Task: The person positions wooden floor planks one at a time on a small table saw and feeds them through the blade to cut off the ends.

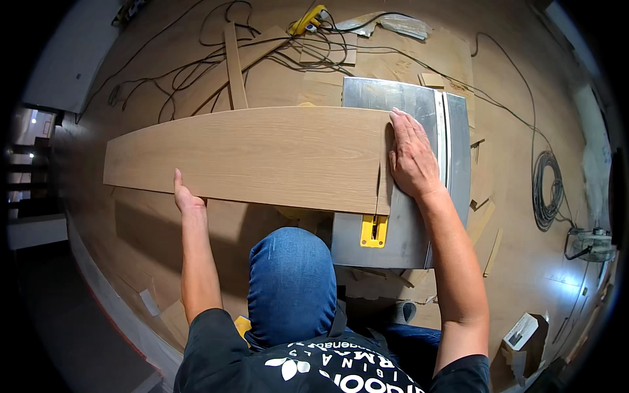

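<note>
A long light oak-look plank (275, 150) lies across a grey metal table saw (360, 92), its left part overhanging. A dark narrow cut line runs into its right end, in line with the slot in the yellow insert (372, 238). My left hand (190, 196) grips the plank's near edge from below at the left, thumb up along the face. My right hand (413, 154) is on the plank's right end, fingers extended and pressed together along that edge, beside a pale rail (443, 144). My bent knee in jeans is below the plank.
Tangled cables (314, 56), a yellow power tool (308, 19) and loose boards (234, 65) lie on the floor beyond. A coiled cable (548, 190) and a metal appliance (586, 243) are at the right, an open carton (524, 334) at lower right. Offcuts surround the saw.
</note>
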`<act>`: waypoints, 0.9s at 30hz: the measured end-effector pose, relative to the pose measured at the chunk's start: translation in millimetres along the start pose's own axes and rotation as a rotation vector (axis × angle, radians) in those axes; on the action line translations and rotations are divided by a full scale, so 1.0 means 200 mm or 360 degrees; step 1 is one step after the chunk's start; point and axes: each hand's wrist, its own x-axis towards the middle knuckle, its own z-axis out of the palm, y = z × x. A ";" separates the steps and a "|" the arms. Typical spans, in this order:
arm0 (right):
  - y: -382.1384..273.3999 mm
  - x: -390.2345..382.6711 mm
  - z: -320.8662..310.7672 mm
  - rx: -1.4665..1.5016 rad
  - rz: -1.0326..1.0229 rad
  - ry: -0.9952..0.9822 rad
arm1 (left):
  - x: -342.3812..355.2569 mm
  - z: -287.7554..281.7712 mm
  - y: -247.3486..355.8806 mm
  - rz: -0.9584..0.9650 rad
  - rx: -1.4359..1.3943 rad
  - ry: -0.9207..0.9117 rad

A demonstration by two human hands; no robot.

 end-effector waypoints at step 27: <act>-0.03 -0.06 -0.02 -0.0006 -0.0016 -0.0012 | -0.07 -0.02 0.02 -0.0017 0.0019 0.0017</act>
